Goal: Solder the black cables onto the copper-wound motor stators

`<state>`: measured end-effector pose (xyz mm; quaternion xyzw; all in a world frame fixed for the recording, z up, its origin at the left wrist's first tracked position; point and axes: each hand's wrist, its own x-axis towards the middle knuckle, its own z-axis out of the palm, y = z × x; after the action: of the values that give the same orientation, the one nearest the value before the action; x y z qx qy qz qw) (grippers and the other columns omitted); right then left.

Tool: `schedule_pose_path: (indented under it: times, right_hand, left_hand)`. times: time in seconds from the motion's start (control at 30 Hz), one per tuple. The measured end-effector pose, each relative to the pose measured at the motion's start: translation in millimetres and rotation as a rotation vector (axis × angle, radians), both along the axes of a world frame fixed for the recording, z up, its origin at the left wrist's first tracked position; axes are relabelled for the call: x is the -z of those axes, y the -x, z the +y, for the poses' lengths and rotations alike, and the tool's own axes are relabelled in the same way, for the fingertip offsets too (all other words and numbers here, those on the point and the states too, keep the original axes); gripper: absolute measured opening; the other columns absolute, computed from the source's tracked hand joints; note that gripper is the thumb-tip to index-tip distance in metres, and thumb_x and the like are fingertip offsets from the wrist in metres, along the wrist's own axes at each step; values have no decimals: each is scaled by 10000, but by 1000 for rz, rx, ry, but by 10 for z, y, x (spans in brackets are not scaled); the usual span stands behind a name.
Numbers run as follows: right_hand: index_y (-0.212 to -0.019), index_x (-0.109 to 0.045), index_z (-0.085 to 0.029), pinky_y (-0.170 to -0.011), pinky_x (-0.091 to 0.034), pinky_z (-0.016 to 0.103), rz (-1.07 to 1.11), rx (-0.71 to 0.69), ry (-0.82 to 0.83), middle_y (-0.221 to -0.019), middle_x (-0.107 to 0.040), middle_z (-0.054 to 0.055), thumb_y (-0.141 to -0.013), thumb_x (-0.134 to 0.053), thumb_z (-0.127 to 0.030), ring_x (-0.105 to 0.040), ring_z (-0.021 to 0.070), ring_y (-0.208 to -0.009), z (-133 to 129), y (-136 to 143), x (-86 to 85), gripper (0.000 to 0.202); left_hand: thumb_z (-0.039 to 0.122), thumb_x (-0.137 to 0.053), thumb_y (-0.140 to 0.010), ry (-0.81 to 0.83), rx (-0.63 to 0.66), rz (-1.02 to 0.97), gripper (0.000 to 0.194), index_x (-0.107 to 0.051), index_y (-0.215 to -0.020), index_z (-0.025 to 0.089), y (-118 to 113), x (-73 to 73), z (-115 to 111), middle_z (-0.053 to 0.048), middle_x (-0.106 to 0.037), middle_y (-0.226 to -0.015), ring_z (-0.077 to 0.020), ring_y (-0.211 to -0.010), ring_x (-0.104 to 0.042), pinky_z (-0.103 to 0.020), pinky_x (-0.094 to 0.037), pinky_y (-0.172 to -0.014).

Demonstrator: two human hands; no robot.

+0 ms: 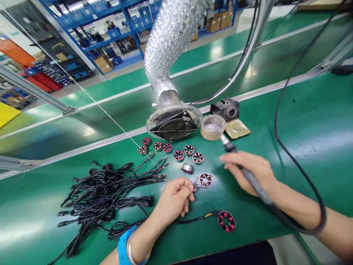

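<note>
My right hand (255, 173) is closed around a soldering iron (252, 182), whose tip end points at a round tub (213, 127) of shiny solder-like scraps. With thumb and finger, my left hand (176, 195) pinches the thin dark wire leads (196, 185) of a copper-wound motor stator (205, 180) lying on the green bench. Below that hand, a black cable (190, 221) runs to a red-wound stator (226, 221). Several more stators, such as a red one (178, 155), lie beyond, and one stator (187, 168) stands on its edge.
A heap of black cables (102, 191) with bared ends covers the left of the bench (264, 228). A fume extractor (175, 123) hangs from a silver duct (162, 51) at the back. Beside the tub are an iron holder (225, 109) and a sponge tray (237, 129). The iron's cord (296, 162) loops right.
</note>
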<state>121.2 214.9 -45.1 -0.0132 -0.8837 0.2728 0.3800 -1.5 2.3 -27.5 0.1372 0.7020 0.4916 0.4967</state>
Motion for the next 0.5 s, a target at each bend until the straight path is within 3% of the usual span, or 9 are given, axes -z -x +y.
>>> schedule_pose_path:
  times: [0.17,0.37,0.5]
  right_hand:
    - [-1065,-574,-186,-712,-495,332,-276,-303,-68,-867,-628,66,-824,-624,-181,-576,205,-799,-321,25,-24,247]
    - [-1067,-538,-189,-674,-424,317,-343,-375,-1,-829,-547,35,-761,-579,-106,-493,193,-759,-413,25,33,320]
    - [-1104,-514,-192,-707,-407,315,-333,-436,89,-878,-568,32,-776,-603,-115,-482,186,-792,-439,-20,8,348]
  left_hand:
    - [415,-594,-774,65,44,68,249,-561,-745,169,17,-39,-35,38,-555,-596,-55,-352,-384,-168,-280,-322]
    - [352,-607,-798,-18,97,171,230,-595,-714,138,-11,-30,-49,40,-467,-603,-89,-568,-376,-206,-303,-542]
    - [363,-559,-863,-15,176,223,264,-604,-732,138,-61,-32,-38,51,-393,-606,-99,-577,-304,-223,-242,-532]
